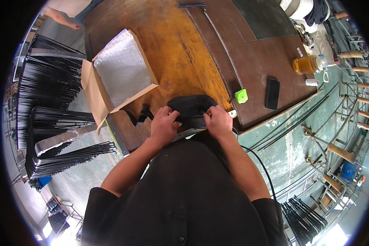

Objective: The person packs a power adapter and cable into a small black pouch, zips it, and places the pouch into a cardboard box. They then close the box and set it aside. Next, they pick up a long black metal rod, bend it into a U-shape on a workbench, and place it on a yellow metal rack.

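A soft black pouch-like bag (pixel 192 103) lies at the near edge of the table, right in front of my body. My left hand (pixel 165 125) grips its near left side, fingers curled and pressed together. On the right side my right hand (pixel 218 121) pinches the material near what may be a zip, too small to make out. A black strap (pixel 142 115) trails over the wood, left of my left hand. The bag's near side is partly hidden by my hands and body.
An opened cardboard box (pixel 145 61) with silvery bubble lining stands left on the table (pixel 172 37). At right lie a green tape measure (pixel 241 96), its blade pulled out, a phone (pixel 272 94) and a jar of amber liquid (pixel 307 64). Black bent rods (pixel 49 82) hang at left. Far left, another person's arm (pixel 61 18) shows.
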Motion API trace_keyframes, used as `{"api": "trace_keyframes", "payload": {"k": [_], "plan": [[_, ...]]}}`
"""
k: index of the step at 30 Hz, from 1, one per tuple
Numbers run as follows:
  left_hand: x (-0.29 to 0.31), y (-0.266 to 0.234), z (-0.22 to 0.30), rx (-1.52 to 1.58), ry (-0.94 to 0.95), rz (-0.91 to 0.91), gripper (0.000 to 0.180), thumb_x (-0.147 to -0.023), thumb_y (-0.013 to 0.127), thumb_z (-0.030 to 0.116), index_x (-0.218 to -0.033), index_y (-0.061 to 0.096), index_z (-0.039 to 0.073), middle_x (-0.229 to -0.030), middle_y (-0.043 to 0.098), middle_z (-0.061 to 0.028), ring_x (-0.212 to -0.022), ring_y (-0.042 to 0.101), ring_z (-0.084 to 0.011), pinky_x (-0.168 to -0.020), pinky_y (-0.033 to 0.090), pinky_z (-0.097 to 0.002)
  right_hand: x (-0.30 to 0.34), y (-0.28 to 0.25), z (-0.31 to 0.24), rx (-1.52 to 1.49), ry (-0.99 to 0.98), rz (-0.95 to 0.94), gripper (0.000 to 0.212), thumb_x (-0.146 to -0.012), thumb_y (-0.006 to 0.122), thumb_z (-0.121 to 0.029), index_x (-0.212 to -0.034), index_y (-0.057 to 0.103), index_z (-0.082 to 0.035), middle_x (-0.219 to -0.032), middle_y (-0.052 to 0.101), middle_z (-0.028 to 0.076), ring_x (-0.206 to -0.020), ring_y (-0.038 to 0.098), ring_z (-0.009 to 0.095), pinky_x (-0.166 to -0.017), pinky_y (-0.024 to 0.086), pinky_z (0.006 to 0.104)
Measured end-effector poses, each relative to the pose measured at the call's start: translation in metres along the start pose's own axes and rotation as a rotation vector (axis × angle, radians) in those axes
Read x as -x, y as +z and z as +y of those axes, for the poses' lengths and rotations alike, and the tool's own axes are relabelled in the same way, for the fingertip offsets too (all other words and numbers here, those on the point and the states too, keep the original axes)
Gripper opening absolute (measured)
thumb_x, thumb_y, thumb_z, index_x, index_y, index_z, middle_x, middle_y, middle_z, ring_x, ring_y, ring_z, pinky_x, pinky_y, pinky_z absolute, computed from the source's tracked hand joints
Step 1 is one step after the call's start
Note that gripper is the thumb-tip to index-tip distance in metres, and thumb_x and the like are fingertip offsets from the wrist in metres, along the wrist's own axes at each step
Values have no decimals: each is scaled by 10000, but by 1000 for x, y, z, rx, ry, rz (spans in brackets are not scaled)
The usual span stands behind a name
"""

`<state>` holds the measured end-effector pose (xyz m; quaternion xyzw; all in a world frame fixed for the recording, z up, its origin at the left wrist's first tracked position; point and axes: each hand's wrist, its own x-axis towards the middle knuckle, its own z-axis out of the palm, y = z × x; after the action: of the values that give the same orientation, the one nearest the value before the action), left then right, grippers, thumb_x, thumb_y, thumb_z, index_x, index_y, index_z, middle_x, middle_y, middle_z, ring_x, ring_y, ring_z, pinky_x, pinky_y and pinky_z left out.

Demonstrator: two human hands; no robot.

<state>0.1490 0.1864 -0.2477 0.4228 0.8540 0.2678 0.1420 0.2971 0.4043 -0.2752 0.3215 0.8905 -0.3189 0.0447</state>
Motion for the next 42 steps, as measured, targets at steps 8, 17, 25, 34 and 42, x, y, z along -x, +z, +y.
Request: {"api": "trace_keyframes", "payload": {"k": [8,17,25,34,42], "plan": [[1,1,-6,60,-9,-1,315,-788,914,149,-1064,779,81,-1068,668,-154,-1052,676,-395,-902,579,-505,3,3,-6,82,-41,-90,254,-956,878,-319,-1098,786,-130,-1126,759,111,-1077,769,394,-905,619,541],[0,0,-9,72,-22,-15,341,-765,932,110,-1071,790,62,-1061,686,-167,-1042,698,-413,-878,582,-517,-9,-1,2,122,-87,-127,203,-950,828,-239,-1121,803,-132,-1093,820,106,-1055,784,406,-925,622,540],[2,1,-10,65,-40,-19,311,-790,924,116,-1064,788,63,-1065,684,-165,-1048,696,-408,-882,586,-512,1,-16,25,-246,413,20,290,-878,799,-284,-954,848,-8,-961,853,212,-965,838,382,-936,653,463],[8,-6,-12,65,-97,-16,304,-842,900,144,-1120,784,96,-1105,684,-144,-1096,686,-398,-933,590,-501,27,-36,29,-238,431,119,318,-903,872,-259,-1097,829,-10,-870,833,165,-874,831,342,-857,636,468],[46,-21,-23,302,-544,75,266,-943,862,102,-1189,771,61,-1172,711,-148,-1071,733,-349,-912,613,-448,57,-58,-24,-572,158,-300,255,-1029,872,-232,-1138,821,-7,-985,851,110,-900,793,177,-855,613,342]]}}
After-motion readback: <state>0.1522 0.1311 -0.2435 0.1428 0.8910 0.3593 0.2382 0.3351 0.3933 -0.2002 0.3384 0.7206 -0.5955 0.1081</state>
